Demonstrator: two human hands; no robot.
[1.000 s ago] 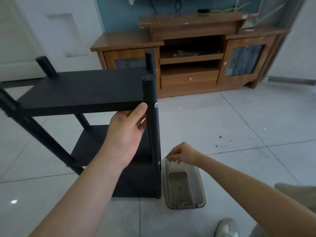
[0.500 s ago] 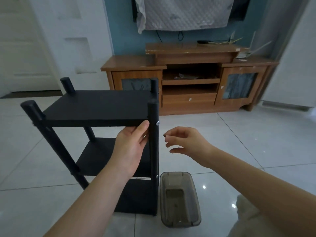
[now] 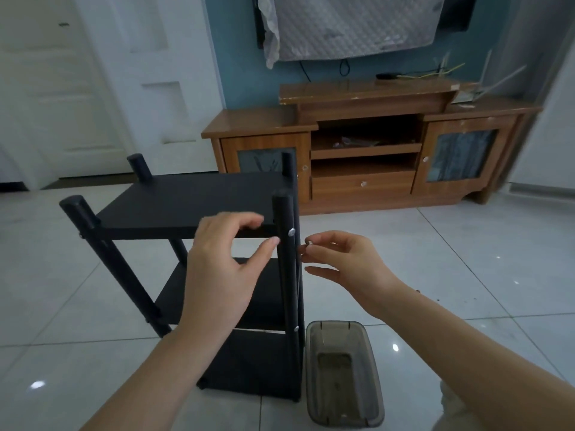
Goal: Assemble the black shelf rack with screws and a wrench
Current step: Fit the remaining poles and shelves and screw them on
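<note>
Access to the right face of the front-right post is open from the right, where only bare floor tiles lie. The gap next to the post is narrowed by the right hand, held just beside it with a small screw pinched. Low down, the approach is blocked by a plastic container standing just beside the post's foot. The opening under the top shelf is partly obstructed by the left hand, which grips the shelf's front edge. The wooden cabinet stands well behind.
</note>
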